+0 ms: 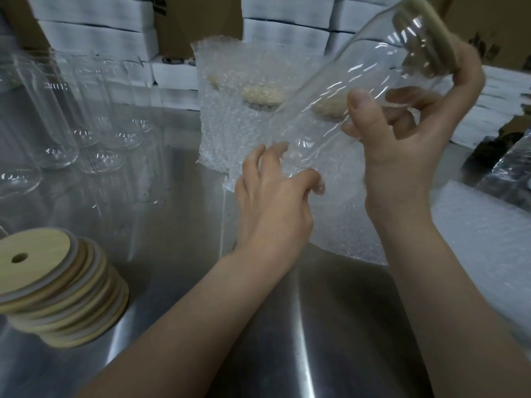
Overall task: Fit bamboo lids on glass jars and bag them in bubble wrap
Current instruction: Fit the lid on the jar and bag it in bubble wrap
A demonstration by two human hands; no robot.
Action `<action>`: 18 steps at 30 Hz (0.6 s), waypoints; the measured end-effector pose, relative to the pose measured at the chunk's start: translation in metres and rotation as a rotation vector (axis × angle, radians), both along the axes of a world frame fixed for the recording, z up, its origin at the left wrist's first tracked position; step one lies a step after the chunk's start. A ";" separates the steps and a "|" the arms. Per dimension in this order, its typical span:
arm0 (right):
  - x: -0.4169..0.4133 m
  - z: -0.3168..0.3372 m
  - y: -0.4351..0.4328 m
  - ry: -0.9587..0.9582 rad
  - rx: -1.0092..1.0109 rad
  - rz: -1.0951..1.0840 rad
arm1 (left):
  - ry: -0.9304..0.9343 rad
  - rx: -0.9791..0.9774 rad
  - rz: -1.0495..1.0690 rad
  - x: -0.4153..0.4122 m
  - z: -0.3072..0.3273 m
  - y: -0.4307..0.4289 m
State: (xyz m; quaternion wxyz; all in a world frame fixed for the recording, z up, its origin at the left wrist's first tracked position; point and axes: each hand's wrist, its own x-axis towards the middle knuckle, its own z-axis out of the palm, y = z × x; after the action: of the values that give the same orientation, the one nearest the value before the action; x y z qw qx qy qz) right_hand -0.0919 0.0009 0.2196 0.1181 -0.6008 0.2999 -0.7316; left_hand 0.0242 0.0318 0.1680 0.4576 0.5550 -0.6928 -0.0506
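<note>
Your left hand pinches the bubble-wrap bag at its mouth; above it, your right hand clamps the lidded glass jar, base-down for sliding in.

White boxes (stacked) stand behind the steel table.

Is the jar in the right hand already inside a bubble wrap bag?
No, the right hand holds the lidded jar bare and tilted, its base only near the bubble wrap bag that the left hand pinches.
</note>
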 end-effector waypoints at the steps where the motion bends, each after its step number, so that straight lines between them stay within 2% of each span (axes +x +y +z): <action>1: -0.002 0.001 -0.001 -0.002 0.003 -0.011 | 0.029 -0.034 0.006 0.000 0.000 0.000; 5: -0.012 0.005 -0.004 -0.017 0.036 -0.026 | 0.213 -0.168 0.045 0.000 0.001 0.001; 10: -0.014 0.008 -0.005 -0.020 0.099 -0.017 | 0.288 -0.302 0.089 0.000 0.001 -0.003; 15: -0.015 0.010 -0.005 0.034 0.150 0.043 | 0.421 -0.305 0.124 0.004 0.005 -0.004; 18: -0.012 0.009 -0.005 0.009 0.186 0.083 | 0.515 -0.234 0.112 0.007 0.007 -0.003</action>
State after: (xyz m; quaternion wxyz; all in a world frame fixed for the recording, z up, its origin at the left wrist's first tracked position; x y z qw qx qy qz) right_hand -0.1044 -0.0038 0.2285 0.2023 -0.6024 0.3419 -0.6923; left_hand 0.0309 0.0288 0.1752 0.6814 0.5046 -0.5235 -0.0842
